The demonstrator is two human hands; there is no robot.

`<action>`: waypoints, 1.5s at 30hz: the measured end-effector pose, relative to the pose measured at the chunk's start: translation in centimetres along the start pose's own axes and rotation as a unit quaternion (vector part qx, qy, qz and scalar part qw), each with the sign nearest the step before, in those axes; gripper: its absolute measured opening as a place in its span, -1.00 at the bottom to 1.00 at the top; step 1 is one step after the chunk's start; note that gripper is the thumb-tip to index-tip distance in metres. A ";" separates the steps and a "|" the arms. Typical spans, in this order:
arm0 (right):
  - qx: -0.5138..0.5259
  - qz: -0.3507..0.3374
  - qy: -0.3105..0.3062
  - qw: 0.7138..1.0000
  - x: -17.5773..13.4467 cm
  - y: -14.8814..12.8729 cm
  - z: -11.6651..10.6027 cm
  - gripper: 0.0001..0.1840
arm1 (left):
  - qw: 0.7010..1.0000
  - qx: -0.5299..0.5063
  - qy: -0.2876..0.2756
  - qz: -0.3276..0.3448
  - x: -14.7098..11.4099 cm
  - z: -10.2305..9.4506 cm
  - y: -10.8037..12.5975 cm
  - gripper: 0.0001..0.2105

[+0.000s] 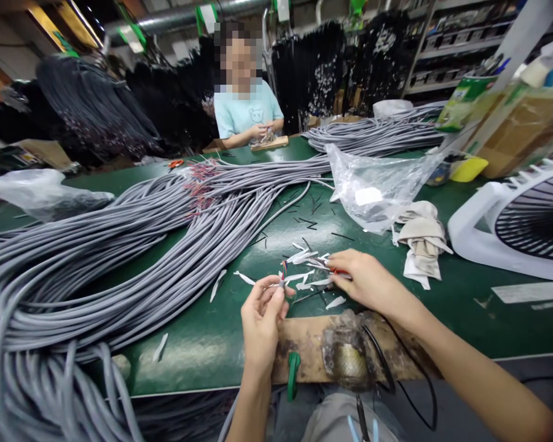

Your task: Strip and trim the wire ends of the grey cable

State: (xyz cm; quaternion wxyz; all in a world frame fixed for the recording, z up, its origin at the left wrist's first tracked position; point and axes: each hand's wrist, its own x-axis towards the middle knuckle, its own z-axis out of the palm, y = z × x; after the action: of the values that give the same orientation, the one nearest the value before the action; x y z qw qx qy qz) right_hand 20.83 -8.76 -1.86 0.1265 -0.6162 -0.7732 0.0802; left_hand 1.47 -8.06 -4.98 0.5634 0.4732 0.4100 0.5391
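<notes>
Nearest the camera, a worn wooden board (313, 350) lies on the front edge of the green counter (203, 344), with a green clamp (294, 374) and a dirty wrapped metal block (348, 359) on it. Just above it, the left hand (260, 319) holds up a thin grey cable end (282, 279); the grip is pinched closed on it, and small coloured wires show at its tip. The right hand (368, 279) rests on the counter near it, fingers closed on a small tool with a red part (338, 271), which is mostly hidden. Around both hands lie white strips of peeled sheath (304, 270) and short black pieces. A big bundle of smooth grey cables (120, 245) curves over the left side of the counter. To the right are a crumpled clear plastic bag (373, 184), a beige cloth (421, 239) and a white fan (511, 227). Across the counter, another person in a light blue shirt (246, 113) works with both hands, and dark cable bundles hang behind.
</notes>
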 end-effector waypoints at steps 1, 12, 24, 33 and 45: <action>-0.053 0.055 -0.006 0.997 0.1 0.4 -0.1 -0.81 | 1.000 -0.009 0.000 -0.006 0.0 0.0 0.0 -0.78; 0.011 0.060 0.097 0.993 0.6 0.6 0.3 -0.86 | 0.991 -0.111 -0.050 -0.061 0.0 0.3 1.1 -0.75; 0.106 -0.157 0.226 0.955 0.0 -1.0 1.1 -0.81 | 0.980 -0.153 -0.088 -0.088 0.1 0.7 1.3 -0.74; 0.052 -0.125 0.173 0.976 0.0 -1.0 2.0 -0.93 | 0.984 -0.120 -0.112 -0.070 -0.2 0.6 0.6 -0.75; 0.143 -0.066 0.267 0.951 0.0 -1.5 2.1 -0.76 | 0.990 -0.110 -0.073 -0.058 0.2 0.7 0.9 -0.78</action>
State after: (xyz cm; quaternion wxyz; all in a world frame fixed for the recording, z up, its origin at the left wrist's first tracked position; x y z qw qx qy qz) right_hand 18.78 -9.09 -3.41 0.4199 -0.5381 -0.7307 0.0140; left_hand 1.96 -7.97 -3.92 0.6707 0.4215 0.3328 0.5116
